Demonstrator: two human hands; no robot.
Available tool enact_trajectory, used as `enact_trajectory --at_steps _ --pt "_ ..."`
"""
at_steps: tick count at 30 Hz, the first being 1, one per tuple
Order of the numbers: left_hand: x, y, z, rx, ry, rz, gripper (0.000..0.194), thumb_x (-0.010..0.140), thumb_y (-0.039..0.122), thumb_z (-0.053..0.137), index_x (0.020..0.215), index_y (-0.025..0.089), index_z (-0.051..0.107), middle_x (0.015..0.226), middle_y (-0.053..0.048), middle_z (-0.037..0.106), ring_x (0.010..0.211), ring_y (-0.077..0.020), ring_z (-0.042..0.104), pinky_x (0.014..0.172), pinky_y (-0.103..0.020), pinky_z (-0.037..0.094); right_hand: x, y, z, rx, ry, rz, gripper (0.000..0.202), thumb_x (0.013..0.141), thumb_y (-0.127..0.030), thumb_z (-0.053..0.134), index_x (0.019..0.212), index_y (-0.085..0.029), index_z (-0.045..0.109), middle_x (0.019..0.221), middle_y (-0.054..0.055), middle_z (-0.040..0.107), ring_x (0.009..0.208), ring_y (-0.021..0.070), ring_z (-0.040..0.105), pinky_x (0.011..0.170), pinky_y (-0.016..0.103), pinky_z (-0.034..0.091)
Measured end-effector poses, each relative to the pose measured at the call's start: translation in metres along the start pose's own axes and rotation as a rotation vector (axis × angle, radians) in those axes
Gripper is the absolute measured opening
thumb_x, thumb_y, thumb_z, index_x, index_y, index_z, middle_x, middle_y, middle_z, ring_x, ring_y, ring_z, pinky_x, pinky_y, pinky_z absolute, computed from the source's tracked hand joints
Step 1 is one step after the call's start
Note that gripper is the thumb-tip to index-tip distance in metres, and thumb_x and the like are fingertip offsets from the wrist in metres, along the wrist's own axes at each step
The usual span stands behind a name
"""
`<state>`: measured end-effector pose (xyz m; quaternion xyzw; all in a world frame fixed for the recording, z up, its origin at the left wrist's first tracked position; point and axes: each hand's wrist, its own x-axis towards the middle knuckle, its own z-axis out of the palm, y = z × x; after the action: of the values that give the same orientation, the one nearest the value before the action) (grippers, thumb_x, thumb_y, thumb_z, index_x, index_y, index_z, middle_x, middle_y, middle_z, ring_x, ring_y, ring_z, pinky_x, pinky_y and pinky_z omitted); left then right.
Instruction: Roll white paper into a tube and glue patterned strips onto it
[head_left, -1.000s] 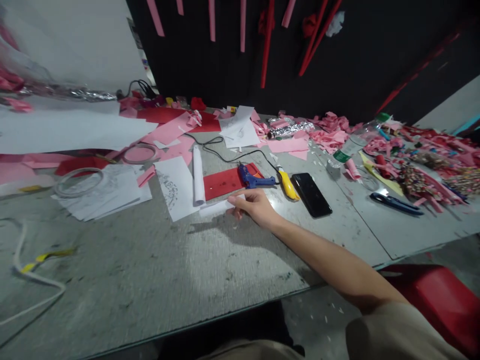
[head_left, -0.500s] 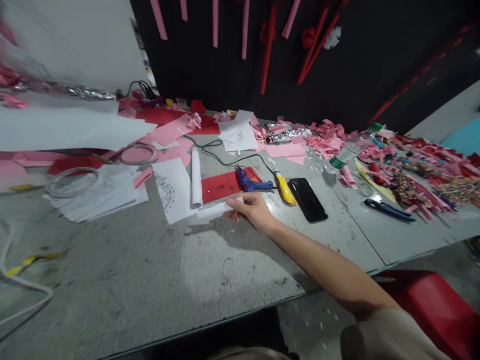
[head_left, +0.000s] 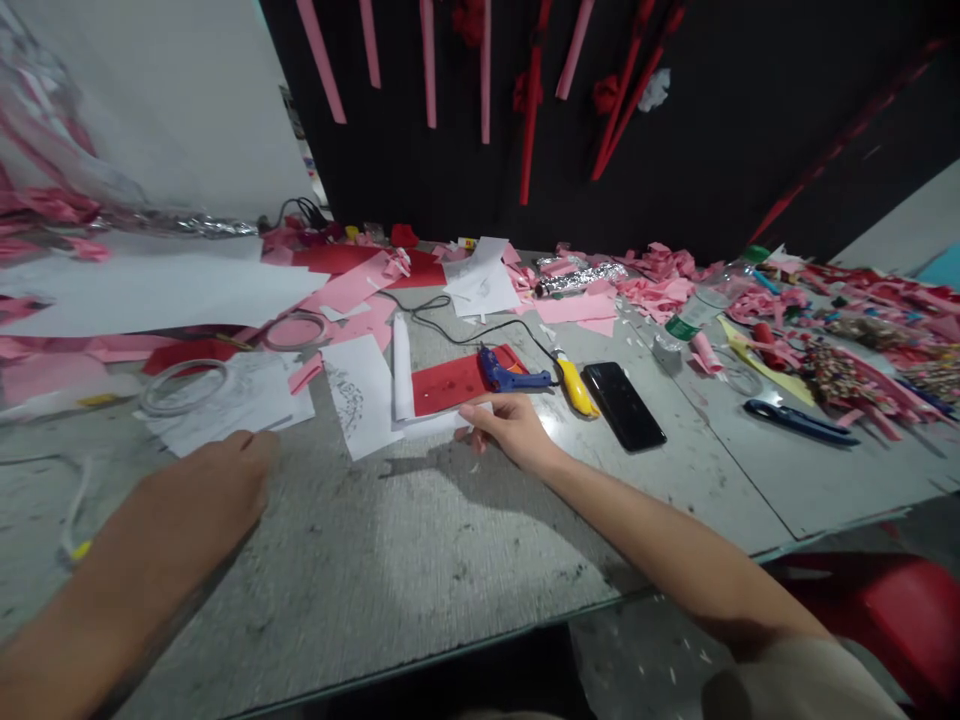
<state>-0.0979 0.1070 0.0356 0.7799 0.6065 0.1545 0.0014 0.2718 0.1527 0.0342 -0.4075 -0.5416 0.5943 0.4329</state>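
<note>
My right hand (head_left: 506,428) pinches the right end of a white paper strip (head_left: 435,426) over the grey table. Behind the strip a blue glue gun (head_left: 511,374) rests on a red sheet (head_left: 448,386), and a white paper roll (head_left: 403,368) stands out at the sheet's left edge. My left hand (head_left: 225,485), blurred by motion, is at the left in front of printed papers (head_left: 247,395); its fingers look curled, but whether they hold anything is hidden. A printed sheet (head_left: 358,397) lies between the hands.
Right of the glue gun are a yellow-handled tool (head_left: 577,388) and a black phone (head_left: 624,405). Farther right are a plastic bottle (head_left: 697,308), a dark blue cutter (head_left: 799,422) and pink scraps (head_left: 660,290). A wire coil (head_left: 184,388) lies at the left.
My left hand has come into view from the left, over the table near the printed papers. My right hand keeps its pinch on the white strip. The camera view has shifted slightly.
</note>
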Motion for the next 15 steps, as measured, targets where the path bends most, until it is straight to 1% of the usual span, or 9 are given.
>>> enact_trajectory --at_steps 2,3,5,6,7,8,10,12,15 --pt "0.000 0.001 -0.005 0.174 -0.103 0.061 0.014 0.092 0.020 0.047 0.087 0.024 0.059 0.079 -0.004 0.062 0.073 -0.0288 0.062 0.065 -0.037 0.039 0.000 0.001 0.000 0.009 0.003 0.001 0.047 0.080 -0.062 0.085 0.080 -0.016 0.080 0.071 0.005 0.078 0.050 0.0096 0.059 0.051 0.023 0.047" --pt "0.002 0.008 -0.009 0.241 -0.119 0.079 0.016 0.094 0.020 0.045 0.089 0.023 0.060 0.080 -0.004 0.061 0.071 -0.0285 0.062 0.062 -0.037 0.037 0.001 0.001 0.000 0.013 0.004 0.005 0.047 0.079 -0.063 0.085 0.081 -0.016 0.080 0.071 0.005 0.078 0.050 0.0095 0.059 0.051 0.023 0.047" --pt "0.011 0.036 -0.019 0.331 -0.023 0.080 0.025 0.102 0.030 0.042 0.088 0.023 0.061 0.083 -0.005 0.059 0.068 -0.0282 0.058 0.059 -0.036 0.034 0.001 0.002 0.000 0.021 0.007 0.016 0.048 0.078 -0.063 0.086 0.083 -0.016 0.080 0.073 0.005 0.079 0.049 0.0094 0.059 0.050 0.023 0.047" --pt "0.018 0.055 -0.022 0.304 0.027 0.117 0.027 0.104 0.032 0.042 0.092 0.023 0.064 0.088 -0.007 0.062 0.073 -0.0288 0.059 0.061 -0.037 0.038 0.001 0.002 0.000 0.024 0.005 0.021 0.048 0.077 -0.064 0.087 0.084 -0.016 0.080 0.075 0.005 0.080 0.049 0.0093 0.059 0.050 0.023 0.047" --pt "0.027 0.075 -0.023 0.192 0.084 0.216 0.029 0.106 0.032 0.042 0.096 0.022 0.067 0.092 -0.009 0.066 0.082 -0.0302 0.062 0.067 -0.039 0.044 0.001 0.002 0.000 0.024 -0.002 0.023 0.048 0.077 -0.064 0.087 0.084 -0.017 0.080 0.076 0.006 0.080 0.049 0.0094 0.059 0.050 0.023 0.047" --pt "0.036 0.093 -0.021 0.065 0.130 0.307 0.030 0.107 0.035 0.044 0.108 0.021 0.070 0.102 -0.012 0.070 0.092 -0.0319 0.065 0.076 -0.043 0.049 0.001 0.002 0.000 0.022 -0.010 0.024 0.048 0.077 -0.064 0.087 0.084 -0.017 0.080 0.076 0.005 0.080 0.049 0.0096 0.059 0.050 0.024 0.047" --pt "0.055 0.123 -0.009 -0.169 0.189 0.439 0.032 0.107 0.040 0.050 0.122 0.021 0.071 0.120 -0.015 0.074 0.106 -0.0328 0.068 0.089 -0.046 0.053 -0.001 0.000 0.000 0.009 -0.014 0.010 0.047 0.079 -0.063 0.086 0.085 -0.017 0.080 0.073 0.004 0.078 0.050 0.0108 0.059 0.052 0.025 0.048" --pt "0.069 0.137 0.009 -0.335 0.146 0.425 0.033 0.108 0.040 0.052 0.128 0.021 0.070 0.128 -0.014 0.074 0.117 -0.0317 0.068 0.099 -0.047 0.054 -0.002 -0.002 0.000 -0.023 -0.008 -0.019 0.045 0.081 -0.062 0.085 0.089 -0.017 0.082 0.071 0.003 0.077 0.052 0.0116 0.060 0.054 0.025 0.049" --pt "0.072 0.134 0.034 -0.499 0.025 0.312 0.034 0.109 0.042 0.049 0.117 0.020 0.074 0.113 -0.010 0.080 0.103 -0.0269 0.074 0.091 -0.041 0.056 -0.005 -0.002 0.000 -0.080 -0.030 -0.060 0.042 0.083 -0.059 0.084 0.097 -0.018 0.084 0.075 0.003 0.077 0.054 0.0116 0.060 0.056 0.025 0.051"
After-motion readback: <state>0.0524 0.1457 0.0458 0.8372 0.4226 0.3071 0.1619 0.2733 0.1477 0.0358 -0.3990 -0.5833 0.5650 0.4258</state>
